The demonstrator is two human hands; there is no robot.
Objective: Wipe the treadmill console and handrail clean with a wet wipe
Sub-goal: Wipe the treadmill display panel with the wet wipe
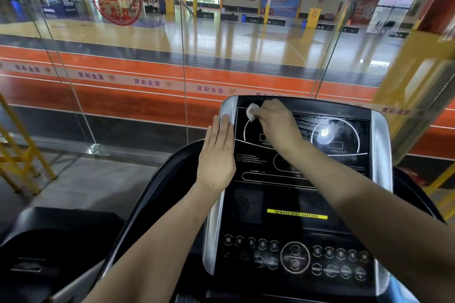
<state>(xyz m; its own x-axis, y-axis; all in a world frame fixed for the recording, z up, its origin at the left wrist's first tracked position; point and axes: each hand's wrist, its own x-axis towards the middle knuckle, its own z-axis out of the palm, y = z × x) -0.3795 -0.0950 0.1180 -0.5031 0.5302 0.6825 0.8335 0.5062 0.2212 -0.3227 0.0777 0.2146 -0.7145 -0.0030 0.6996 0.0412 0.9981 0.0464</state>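
At the glossy black treadmill console [302, 179], top-left corner: right hand [275, 120] pinches the crumpled white wet wipe [251, 111], scrubbing. Left hand [218, 152] flat, fingers straight, on the silver edge trim [213, 224], probably bracing.

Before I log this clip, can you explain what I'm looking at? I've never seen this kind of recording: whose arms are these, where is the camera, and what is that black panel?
The single picture comes from a camera worn on a person's head, looking forward and down, so the two bare arms reaching in from the bottom are the wearer's own. The black panel is a treadmill console, with dial markings near the top and round buttons lower down. The right hand reaches across to the console's upper left corner and pinches a small white wet wipe against it. The left hand lies flat, fingers straight, on the console's silver left edge, apparently steadying it. A curved black handrail runs down the left. Beyond a glass wall is an indoor sports court.
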